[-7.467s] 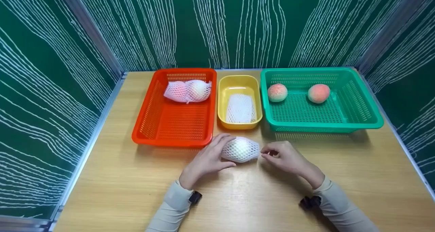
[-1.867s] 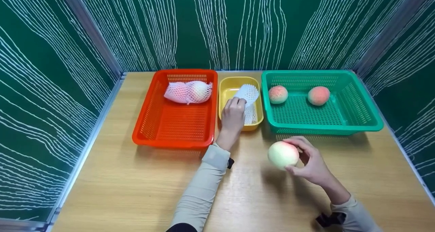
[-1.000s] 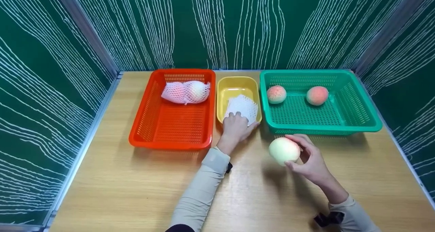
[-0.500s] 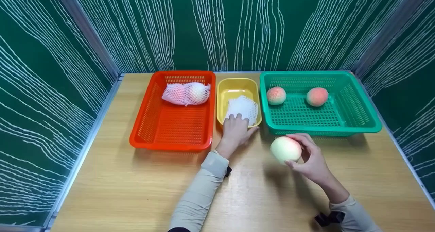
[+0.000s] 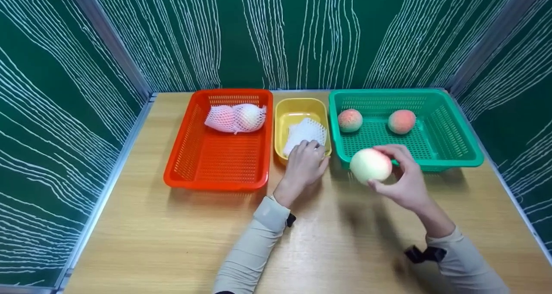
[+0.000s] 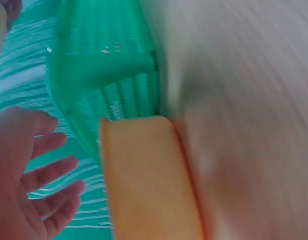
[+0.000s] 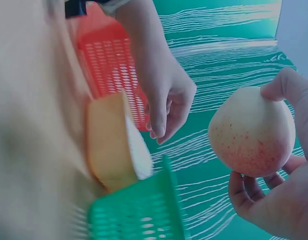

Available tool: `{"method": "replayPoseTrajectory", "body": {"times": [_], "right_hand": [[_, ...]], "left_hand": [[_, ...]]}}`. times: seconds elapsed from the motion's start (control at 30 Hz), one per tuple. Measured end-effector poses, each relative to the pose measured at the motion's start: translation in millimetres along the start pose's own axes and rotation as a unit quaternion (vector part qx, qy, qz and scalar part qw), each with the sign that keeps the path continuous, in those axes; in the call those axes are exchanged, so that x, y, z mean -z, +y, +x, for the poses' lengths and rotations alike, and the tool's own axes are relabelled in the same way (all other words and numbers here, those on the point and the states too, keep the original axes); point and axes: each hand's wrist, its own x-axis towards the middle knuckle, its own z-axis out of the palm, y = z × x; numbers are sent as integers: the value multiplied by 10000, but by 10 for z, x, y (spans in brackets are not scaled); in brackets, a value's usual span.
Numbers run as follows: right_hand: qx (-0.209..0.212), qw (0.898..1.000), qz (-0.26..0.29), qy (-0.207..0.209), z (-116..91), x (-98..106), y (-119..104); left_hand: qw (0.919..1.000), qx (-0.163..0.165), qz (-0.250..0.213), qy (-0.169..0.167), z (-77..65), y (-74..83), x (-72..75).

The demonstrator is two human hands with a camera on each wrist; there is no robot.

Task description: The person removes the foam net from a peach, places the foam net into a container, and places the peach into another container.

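My right hand [image 5: 409, 179] holds a bare peach [image 5: 371, 167], pale with a pink blush, between thumb and fingers. It is raised above the table, in front of the green basket [image 5: 457, 161]. In the right wrist view the thumb lies on one side of the peach and the fingers on the other. My left hand [image 5: 304, 162] hovers over the near rim of the yellow basin [image 5: 279, 117], fingers loosely bent with nothing in them, as the left wrist view confirms. White foam nets [image 5: 306, 132] lie in the basin just beyond the fingertips.
On the left stands a red basket [image 5: 174, 173] with two netted peaches, one in pink foam net [image 5: 221, 118] and one paler [image 5: 250, 117]. Inside the green basket rest a speckled peach [image 5: 350, 120] and a pinker one [image 5: 402, 121]. A green wall stands behind.
Earlier the peach lay netted on the table between both hands; its net now lies in the yellow basin. My left hand has come off the nets. The right hand has risen toward the green basket.
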Motion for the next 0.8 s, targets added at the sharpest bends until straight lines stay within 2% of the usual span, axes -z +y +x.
{"method": "replayPoseTrajectory", "body": {"times": [0.13,0.23,0.3,0.4,0.53,0.8], "right_hand": [[-160,9981,-586,-31,190,78,-185],[-129,9970,-733,-216,397,172,-152],[-83,9959,-849,-314,560,256,-33],[-192,9937,-1057,-325,808,381,150],[-688,9854,-1524,-307,1102,486,303],[-1262,9709,-1962,-536,1641,504,459]], "left_hand": [[9974,-533,-486,-4,7,141,76],[9946,-852,-598,-62,23,236,130],[9934,-994,-567,-75,39,289,155],[9924,-1144,-455,-57,66,359,171],[9912,-1293,-276,-71,93,423,146],[9915,-1225,-330,-279,132,456,7]]}}
